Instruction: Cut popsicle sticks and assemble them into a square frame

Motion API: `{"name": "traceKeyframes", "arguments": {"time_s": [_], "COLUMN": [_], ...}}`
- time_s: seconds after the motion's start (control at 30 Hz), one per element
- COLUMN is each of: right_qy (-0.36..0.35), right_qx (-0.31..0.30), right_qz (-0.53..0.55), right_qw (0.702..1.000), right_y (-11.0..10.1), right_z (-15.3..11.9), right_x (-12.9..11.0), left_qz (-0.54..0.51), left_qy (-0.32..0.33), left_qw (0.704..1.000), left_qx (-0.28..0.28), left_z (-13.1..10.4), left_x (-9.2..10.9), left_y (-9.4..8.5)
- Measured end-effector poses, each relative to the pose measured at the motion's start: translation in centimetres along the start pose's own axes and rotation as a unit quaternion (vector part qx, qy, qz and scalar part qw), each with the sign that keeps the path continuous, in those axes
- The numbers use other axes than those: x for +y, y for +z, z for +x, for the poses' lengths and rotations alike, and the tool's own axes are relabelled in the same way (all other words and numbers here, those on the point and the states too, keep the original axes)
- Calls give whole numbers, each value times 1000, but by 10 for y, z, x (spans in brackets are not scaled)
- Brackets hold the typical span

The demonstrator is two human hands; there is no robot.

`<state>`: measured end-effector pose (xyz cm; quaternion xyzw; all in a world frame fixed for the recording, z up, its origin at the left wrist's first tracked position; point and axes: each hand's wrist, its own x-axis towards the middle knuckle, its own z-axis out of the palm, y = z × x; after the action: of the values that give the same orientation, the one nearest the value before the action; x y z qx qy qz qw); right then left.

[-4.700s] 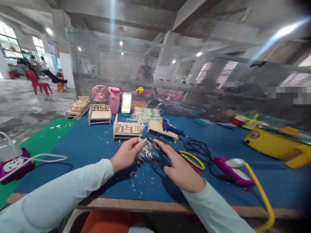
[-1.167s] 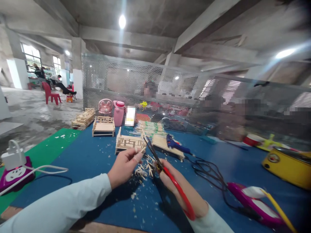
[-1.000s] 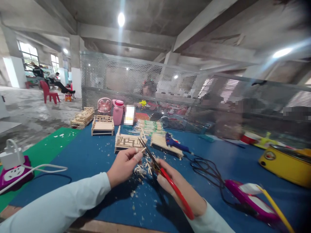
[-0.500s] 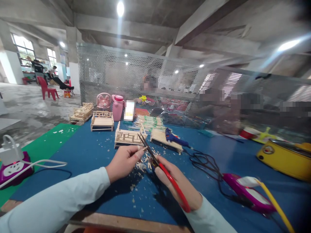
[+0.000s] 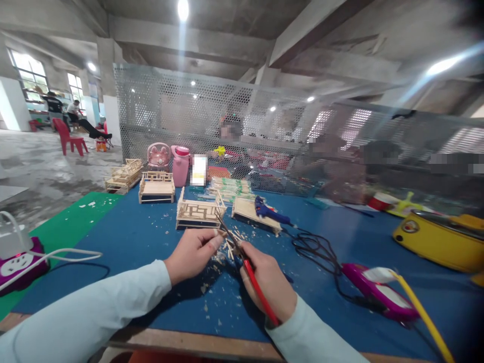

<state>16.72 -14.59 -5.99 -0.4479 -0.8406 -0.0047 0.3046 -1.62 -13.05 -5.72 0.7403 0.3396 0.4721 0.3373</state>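
Note:
My left hand (image 5: 194, 254) is pinched on a small wooden stick (image 5: 222, 233), most of it hidden by the fingertips. My right hand (image 5: 269, 280) grips a pair of scissors with red handles (image 5: 257, 287); the dark blades point away from me, looking nearly closed beside the stick. Just beyond lies a small bamboo-stick frame (image 5: 198, 210) with a lattice panel. Cut stick bits (image 5: 229, 249) and pale scraps lie on the blue table (image 5: 151, 302) under my hands.
A blue glue gun (image 5: 270, 212) rests on a flat wooden piece (image 5: 245, 209). Further back are more stick models (image 5: 157, 189), bundled sticks (image 5: 230, 186) and a pink bottle (image 5: 180, 166). Purple power strips (image 5: 381, 292) lie at both sides; a yellow cooker (image 5: 434, 239) stands right.
My right hand has turned the scissors, so the red handles now show edge-on and the blades look closer together. My left hand keeps its pinch on the stick. The view has shifted slightly.

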Motion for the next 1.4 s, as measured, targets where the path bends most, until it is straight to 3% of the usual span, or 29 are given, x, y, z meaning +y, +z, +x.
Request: {"name": "traceKeyframes", "arguments": {"time_s": [0.23,0.43,0.67,0.8,1.03,1.13,1.23,1.4], "right_qy": [2,-18,-15,2,58,142,204,185], "right_qx": [27,-6,-16,-13,-16,-19,-56,-148], "right_qz": [5,82,49,16,28,-15,-75,-32], "right_qw": [1000,996,999,1000,998,990,974,971], "right_y": [-2,-14,-20,-20,-22,-33,-45,-50], "right_z": [-2,0,2,0,3,6,4,-6], "right_x": [-3,-15,-13,-12,-9,13,53,120], "left_qz": [-6,-11,52,73,20,47,138,301], "left_qy": [40,54,87,81,27,28,58,160], "left_qw": [999,998,995,994,999,998,989,939], "left_qx": [-7,-28,-18,-16,-33,-21,-1,51], "left_z": [0,-3,-3,-4,-2,0,4,29], "left_x": [0,6,3,2,2,0,-5,-11], "left_y": [-3,-3,-4,-3,-1,-4,-10,-35]}}
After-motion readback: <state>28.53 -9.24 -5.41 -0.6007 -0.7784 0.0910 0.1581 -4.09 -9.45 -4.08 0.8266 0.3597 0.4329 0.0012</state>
